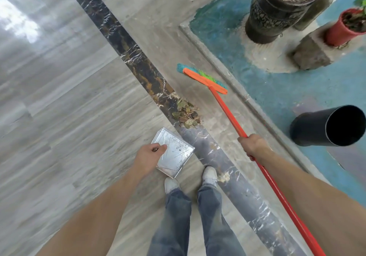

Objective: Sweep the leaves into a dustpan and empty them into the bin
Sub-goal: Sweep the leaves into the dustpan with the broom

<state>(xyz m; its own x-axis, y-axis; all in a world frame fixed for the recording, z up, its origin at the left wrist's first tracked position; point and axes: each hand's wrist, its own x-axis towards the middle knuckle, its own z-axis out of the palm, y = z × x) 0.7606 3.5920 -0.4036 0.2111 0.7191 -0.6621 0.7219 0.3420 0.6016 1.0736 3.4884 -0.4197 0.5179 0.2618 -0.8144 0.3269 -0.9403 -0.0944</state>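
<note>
A small pile of dry leaves [187, 114] lies on the dark marble strip of the floor. My left hand [149, 157] grips the handle of a shiny metal dustpan [176, 154], held just short of the pile on my side. My right hand [252, 144] grips the red handle of a broom [223, 105]; its orange head with green and blue bristles [202, 78] sits beyond the leaves. A black bin [328, 126], seen tilted with its mouth open toward me, stands to the right on the blue floor.
A raised concrete kerb [237, 95] runs diagonally between the marble floor and the blue area. A large dark ornate planter [277, 12], a red flowerpot [344, 27] and concrete blocks [311, 51] stand at the far right. My feet [210, 176] are just behind the dustpan.
</note>
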